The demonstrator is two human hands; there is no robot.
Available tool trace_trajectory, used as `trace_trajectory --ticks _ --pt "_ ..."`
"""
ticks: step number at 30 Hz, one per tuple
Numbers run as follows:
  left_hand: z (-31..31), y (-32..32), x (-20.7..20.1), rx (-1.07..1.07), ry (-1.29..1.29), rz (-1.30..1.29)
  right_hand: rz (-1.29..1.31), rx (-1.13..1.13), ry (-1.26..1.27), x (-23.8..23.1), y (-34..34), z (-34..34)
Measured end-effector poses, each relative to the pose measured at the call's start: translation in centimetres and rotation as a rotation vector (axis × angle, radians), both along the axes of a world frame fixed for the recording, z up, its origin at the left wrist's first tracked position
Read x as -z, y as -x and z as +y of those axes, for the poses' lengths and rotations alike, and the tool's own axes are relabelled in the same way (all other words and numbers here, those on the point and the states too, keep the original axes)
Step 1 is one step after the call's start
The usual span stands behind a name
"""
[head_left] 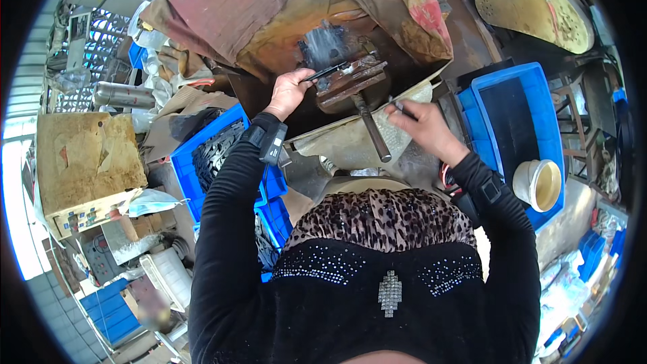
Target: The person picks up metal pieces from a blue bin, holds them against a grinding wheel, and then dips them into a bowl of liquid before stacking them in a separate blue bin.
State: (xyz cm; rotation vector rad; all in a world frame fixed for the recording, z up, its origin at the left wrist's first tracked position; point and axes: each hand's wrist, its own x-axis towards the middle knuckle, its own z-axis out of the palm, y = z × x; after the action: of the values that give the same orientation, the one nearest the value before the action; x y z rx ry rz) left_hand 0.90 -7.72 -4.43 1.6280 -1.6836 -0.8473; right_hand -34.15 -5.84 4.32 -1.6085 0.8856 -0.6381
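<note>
A rusty bench vise (355,85) stands before me, its bar handle (371,129) slanting down toward me. My left hand (290,90) is closed on a thin dark metal strip (327,72), whose far end lies at the top of the vise jaws. To the right of the handle, my right hand (426,128) is closed round a short, dark, slim piece (400,106); its exact kind is too small to tell. Behind the vise is a whitish-blue dusty patch (325,44).
A stained red-brown cloth (249,7) drapes over the hood around the vise. On the left, a blue crate (180,158) holds many dark metal parts. At the right stands another blue bin (550,104) with a cream bucket (547,187) at its near end. A worn wooden box (87,152) sits far left.
</note>
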Motion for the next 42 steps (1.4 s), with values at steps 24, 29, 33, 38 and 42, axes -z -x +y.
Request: trace_trajectory --ticks 24,29,33,38,42 --pt "5.9 0.4 -6.3 -0.451 -0.088 0.342 0.09 -0.469 0.861 -5.2 -2.8 -0.5" --pt "8.8 1.6 -5.8 -0.546 0.042 0.066 0.121 -0.121 1.11 -7.6 -9.3 -6.6" --pt "9.0 2.4 -5.3 -0.578 0.123 -0.154 0.155 0.051 1.11 -8.9 -15.2 -12.4" --pt "9.0 2.4 -5.6 -0.567 0.227 -0.256 0.287 0.046 1.026 -9.6 -19.7 -17.9" --pt "9.0 2.5 -5.6 -0.548 0.247 -0.31 0.352 0.051 1.015 -9.2 -21.1 -19.6"
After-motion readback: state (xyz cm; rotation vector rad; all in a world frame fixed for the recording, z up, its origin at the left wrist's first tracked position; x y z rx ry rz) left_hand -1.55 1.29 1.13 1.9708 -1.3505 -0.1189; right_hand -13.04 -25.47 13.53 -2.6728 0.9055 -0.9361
